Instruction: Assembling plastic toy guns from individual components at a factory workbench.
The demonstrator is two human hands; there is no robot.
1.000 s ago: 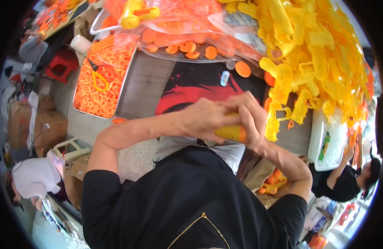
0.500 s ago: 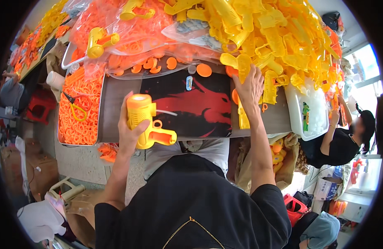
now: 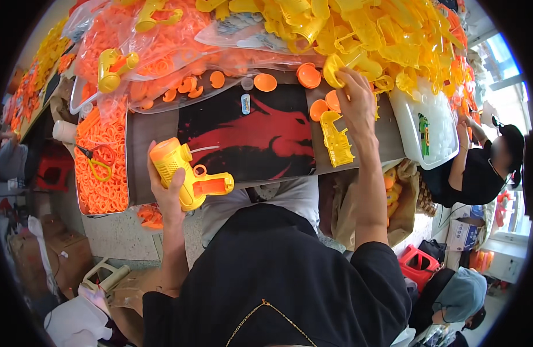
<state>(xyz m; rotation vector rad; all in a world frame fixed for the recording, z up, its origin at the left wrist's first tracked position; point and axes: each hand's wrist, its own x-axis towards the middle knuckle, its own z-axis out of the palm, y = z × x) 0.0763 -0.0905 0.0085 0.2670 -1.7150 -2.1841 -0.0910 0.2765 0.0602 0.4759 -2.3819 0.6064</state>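
Observation:
A yellow toy gun (image 3: pixel 188 184) with an orange cap and an orange inset in its handle is in my left hand (image 3: pixel 165 194), at the table's near edge. From its side sticks a thin white tube (image 3: pixel 206 148). My right hand (image 3: pixel 359 104) reaches to the front of the yellow heap, fingers closed on a yellow toy-gun shell half (image 3: pixel 333 70). Below that hand, another yellow shell half (image 3: pixel 337 140) lies on the table. Beside it are several orange round caps (image 3: pixel 318 109).
A black and red mat (image 3: pixel 249 133) covers the table's middle. On the left stands a tray (image 3: pixel 128 168) of small orange rings with scissors (image 3: pixel 96 162) on top. Yellow shells (image 3: pixel 382 40) are heaped at the back right, near a white tub (image 3: pixel 440 144). Another person (image 3: pixel 480 162) sits at right.
My right hand has closed on a yellow shell half and drawn it slightly back from the heap. The toy gun in my left hand has tilted and shifted a little left as the view moved.

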